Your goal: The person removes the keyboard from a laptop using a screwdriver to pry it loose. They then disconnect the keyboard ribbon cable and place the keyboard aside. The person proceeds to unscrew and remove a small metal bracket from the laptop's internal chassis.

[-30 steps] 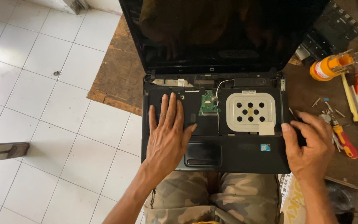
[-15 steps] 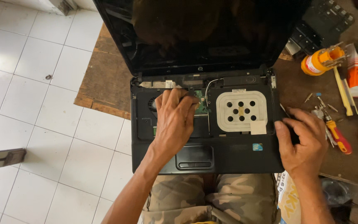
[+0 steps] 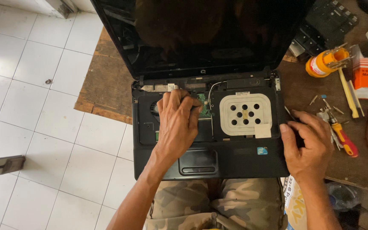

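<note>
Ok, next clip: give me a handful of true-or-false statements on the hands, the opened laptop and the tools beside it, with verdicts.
1. The left hand rests inside the open keyboard bay of the laptop, fingertips near the green circuit board. True.
2. The right hand holds the red-and-yellow screwdriver. False: it grips the laptop's right edge; the screwdriver lies on the table beside it.
3. The laptop's keyboard is fitted in place. False: the bay is bare, showing a pale plate with round holes.
4. The screen is dark. True.
5. The orange-and-white bottle stands on the white floor tiles. False: it lies on the brown table, right of the screen.
</note>
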